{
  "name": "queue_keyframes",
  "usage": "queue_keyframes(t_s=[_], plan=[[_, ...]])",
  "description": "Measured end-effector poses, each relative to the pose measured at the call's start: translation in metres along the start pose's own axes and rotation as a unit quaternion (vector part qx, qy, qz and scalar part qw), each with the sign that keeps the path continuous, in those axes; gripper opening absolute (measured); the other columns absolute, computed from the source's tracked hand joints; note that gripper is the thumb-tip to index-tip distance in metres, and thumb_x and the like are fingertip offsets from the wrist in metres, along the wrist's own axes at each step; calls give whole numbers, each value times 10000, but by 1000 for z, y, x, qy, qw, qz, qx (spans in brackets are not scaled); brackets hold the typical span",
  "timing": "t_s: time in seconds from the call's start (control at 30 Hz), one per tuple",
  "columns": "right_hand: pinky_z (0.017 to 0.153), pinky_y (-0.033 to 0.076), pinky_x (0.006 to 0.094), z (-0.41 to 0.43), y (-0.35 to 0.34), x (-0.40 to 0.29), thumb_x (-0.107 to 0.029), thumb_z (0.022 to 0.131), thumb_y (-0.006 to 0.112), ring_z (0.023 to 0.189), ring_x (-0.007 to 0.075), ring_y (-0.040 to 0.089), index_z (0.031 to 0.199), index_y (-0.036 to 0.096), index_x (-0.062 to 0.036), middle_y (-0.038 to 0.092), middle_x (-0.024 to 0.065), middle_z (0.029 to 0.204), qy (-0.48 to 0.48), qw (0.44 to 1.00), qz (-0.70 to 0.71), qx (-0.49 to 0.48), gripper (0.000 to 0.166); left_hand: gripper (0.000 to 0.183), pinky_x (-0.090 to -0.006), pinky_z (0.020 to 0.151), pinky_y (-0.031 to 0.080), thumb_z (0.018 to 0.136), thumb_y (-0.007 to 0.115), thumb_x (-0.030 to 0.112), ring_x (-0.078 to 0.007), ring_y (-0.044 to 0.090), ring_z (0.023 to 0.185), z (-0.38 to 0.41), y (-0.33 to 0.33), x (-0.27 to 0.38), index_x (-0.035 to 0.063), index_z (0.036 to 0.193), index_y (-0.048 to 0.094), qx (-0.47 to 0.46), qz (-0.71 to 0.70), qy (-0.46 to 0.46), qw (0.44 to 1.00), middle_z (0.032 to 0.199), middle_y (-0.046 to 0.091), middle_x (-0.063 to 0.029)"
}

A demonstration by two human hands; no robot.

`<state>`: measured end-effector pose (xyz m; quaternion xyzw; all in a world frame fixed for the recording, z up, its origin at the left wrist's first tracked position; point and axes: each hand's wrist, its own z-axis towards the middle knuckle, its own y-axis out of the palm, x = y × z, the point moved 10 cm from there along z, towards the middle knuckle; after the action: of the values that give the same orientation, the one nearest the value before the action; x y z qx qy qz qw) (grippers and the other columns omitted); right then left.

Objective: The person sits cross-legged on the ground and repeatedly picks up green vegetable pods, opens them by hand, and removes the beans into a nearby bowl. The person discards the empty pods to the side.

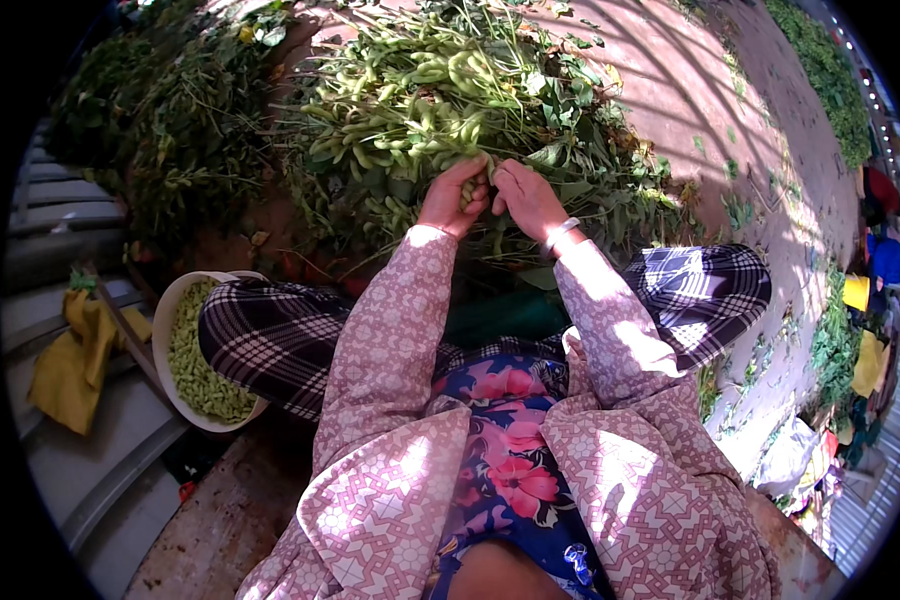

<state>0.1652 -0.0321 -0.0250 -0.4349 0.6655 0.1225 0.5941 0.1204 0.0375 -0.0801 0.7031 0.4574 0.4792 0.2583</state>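
Observation:
Pale green soybean pods (467,193) are cupped in my left hand (450,206), its thumb and forefinger reaching up to the plants. Beside it, almost touching, my right hand (529,196) pinches a single green pod (491,169) between thumb and fingers. A bracelet circles the right wrist. Both hands are at the near side of a heap of cut soybean plants (420,90), thick with pods, stems and leaves. Part of the pod in the right fingers is hidden.
A white bucket (163,330) of picked pods stands by my left knee. More leafy plants (172,135) are piled at left, near a yellow cloth (71,367) on corrugated metal. Along the right lie greenery, a white bag (787,456) and a person in blue (886,259).

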Motion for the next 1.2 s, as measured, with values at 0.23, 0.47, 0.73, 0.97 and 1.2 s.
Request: queue_keyframes(t_s=[0.23,0.47,0.73,0.97,1.2], plan=[[465,390,280,-13,-16,-21,-256,910,395,481,144,502,868,501,-52,534,67,620,17,998,63,0,234,135,-177,359,231,879,547,194,-54,368,445,0,27,20,61,855,543,21,128,23,991,645,474,10],[330,185,215,-10,18,35,-245,902,425,367,82,296,903,477,-132,462,24,623,220,888,388,-110,125,126,-179,348,219,888,528,178,-55,359,441,8,14,7,55,865,542,-40,72,-28,996,633,467,6],[335,197,178,-16,22,22,-235,946,402,396,38,269,910,428,-158,374,-31,595,210,917,329,-81,89,137,-173,368,231,874,554,156,-49,399,492,-1,11,15,23,902,574,54,209,11,976,696,511,-4],[328,186,204,-9,34,42,-245,904,486,379,59,305,920,481,-128,472,9,622,202,834,508,-75,119,159,-173,377,238,878,548,175,-52,419,520,-1,12,13,21,895,583,26,136,30,990,725,536,-5],[552,445,352,-11,-11,-14,-200,851,560,585,232,585,867,467,-11,587,117,658,-88,980,-32,176,211,174,-196,367,246,892,490,211,-72,441,499,2,10,8,57,834,548,67,109,7,992,672,525,-9]])
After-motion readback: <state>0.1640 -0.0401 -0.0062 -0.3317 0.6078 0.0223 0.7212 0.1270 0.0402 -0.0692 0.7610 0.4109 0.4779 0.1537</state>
